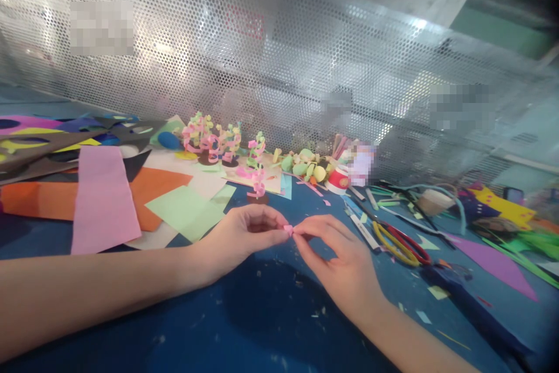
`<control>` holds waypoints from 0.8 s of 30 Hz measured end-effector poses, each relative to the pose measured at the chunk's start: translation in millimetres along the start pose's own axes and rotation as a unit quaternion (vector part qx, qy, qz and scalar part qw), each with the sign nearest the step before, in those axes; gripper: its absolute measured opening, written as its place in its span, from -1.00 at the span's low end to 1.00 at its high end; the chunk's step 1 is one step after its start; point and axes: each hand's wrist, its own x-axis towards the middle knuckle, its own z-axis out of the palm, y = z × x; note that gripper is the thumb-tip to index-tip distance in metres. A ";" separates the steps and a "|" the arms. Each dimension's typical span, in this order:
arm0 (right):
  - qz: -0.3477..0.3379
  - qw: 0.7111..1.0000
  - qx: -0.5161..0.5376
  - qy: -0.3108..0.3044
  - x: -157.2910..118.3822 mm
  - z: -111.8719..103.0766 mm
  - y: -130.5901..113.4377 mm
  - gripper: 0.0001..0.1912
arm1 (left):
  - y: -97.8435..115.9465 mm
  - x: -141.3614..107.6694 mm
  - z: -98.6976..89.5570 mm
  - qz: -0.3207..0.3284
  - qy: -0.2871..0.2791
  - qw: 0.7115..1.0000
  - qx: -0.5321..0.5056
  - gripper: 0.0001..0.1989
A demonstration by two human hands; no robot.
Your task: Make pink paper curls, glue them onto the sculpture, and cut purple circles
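"Bare forearms were stretched across the blue worktop. The grip?"

"Small pink paper was pinched tight by left hand and right hand, short of the far edge; if tugged, it could be torn."

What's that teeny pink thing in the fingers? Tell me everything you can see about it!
The pink piece is tiny and bright, and looks like paper, perhaps folded or curled; it is too small to tell. The fingertips of the left hand and the right hand pinch it from either side. It seems to be held up off the blue table.
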 end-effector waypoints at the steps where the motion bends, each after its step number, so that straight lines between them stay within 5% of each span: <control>1: -0.003 1.000 -0.004 -0.004 0.1 -0.2 0.1 -0.88 | 0.1 0.0 0.0 0.001 -0.001 1.000 -0.001 -0.79; 7: 0.002 1.000 0.003 -0.029 -0.8 -0.2 0.2 -0.85 | 1.7 -0.6 0.9 0.002 0.000 1.000 0.003 -0.80; 15: 0.155 0.984 0.089 -0.021 -0.9 4.7 5.2 -0.93 | 0.8 0.3 1.0 -0.004 0.013 1.000 0.020 -0.77; 24: 0.117 0.990 0.067 -0.028 -0.1 5.8 2.8 -0.95 | 0.2 -1.1 -0.3 0.006 -0.019 1.000 0.002 -0.80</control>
